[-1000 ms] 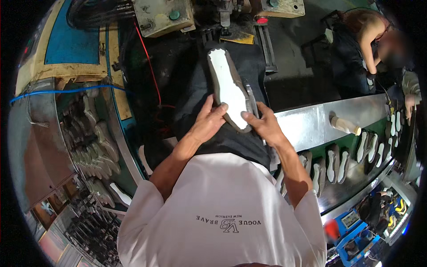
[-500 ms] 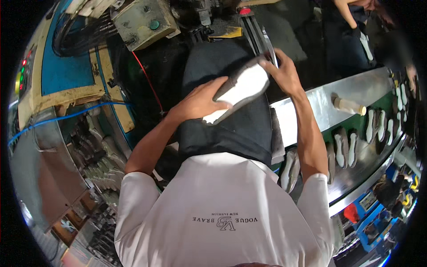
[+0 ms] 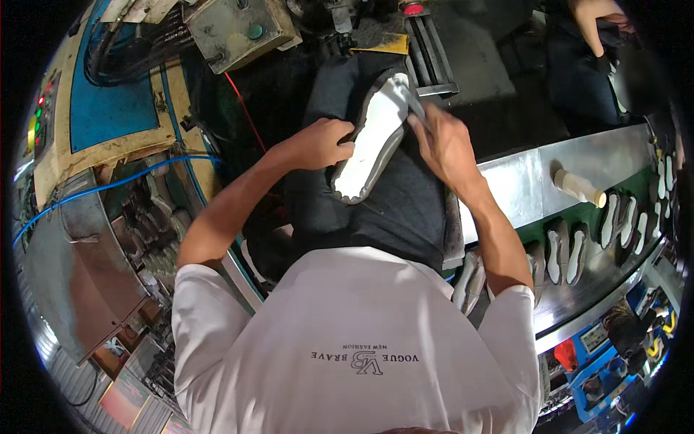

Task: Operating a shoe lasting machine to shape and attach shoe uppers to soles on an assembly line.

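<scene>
A dark grey shoe upper with a white sole-side face (image 3: 377,130) lies across my dark-trousered lap, underside up. It tilts, with its far end toward the right. Along its left edge, my left hand (image 3: 323,144) is closed, thumb and fingertips at the rim. On the other side, my right hand (image 3: 446,143) is closed around a thin, flat grey object (image 3: 416,107), whose end meets the shoe's right edge near the far end. Motion blurs that hand slightly, and the object's exact kind is unclear.
Beyond my knees stand a worn machine box with a green button (image 3: 255,32) and a metal rail with a red knob (image 3: 413,9). At right, a metal bench (image 3: 593,155) holds a pale bottle (image 3: 578,188) and several shoes (image 3: 576,257). Shoe shapes fill a left rack. Another person's hand shows far right.
The shoe has turned steeper and now rests on my lap. My right hand has left its far end and come nearer with the grey object; my left hand has shifted to the side edge.
</scene>
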`<state>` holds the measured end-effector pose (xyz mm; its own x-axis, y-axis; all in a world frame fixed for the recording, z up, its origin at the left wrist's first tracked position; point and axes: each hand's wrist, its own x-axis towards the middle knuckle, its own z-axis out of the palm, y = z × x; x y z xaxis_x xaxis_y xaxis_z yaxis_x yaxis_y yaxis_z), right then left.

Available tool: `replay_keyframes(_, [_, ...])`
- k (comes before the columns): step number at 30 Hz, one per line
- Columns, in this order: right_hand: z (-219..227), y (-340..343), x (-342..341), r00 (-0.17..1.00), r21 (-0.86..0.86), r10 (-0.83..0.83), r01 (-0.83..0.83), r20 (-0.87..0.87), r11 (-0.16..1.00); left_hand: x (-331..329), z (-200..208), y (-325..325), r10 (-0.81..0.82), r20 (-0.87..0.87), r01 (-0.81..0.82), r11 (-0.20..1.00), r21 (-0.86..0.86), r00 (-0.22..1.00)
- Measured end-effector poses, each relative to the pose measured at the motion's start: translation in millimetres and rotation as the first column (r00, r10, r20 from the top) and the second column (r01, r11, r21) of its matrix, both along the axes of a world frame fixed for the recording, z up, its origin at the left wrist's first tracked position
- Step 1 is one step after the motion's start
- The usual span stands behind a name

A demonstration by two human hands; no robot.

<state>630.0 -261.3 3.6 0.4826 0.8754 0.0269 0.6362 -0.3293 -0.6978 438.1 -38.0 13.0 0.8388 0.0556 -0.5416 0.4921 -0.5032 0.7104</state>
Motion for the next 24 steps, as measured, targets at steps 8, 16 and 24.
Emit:
replay_keyframes(8, [39,-42,-30,0.951,-0.301,0.165,-0.242,-0.26,0.922,6,5,-9,0.051,-0.166,-0.087,0.972,-0.219,0.985])
replay_keyframes(16, [54,-35,-12,0.93,-0.343,0.271,-0.345,-0.247,0.874,-15,3,-37,0.148,-0.082,-0.144,0.988,0.053,0.986])
replay_keyframes(24, [46,-25,-14,0.896,-0.378,0.445,-0.414,-0.005,0.828,-33,-17,-100,0.401,0.168,-0.409,0.913,0.014,0.901])
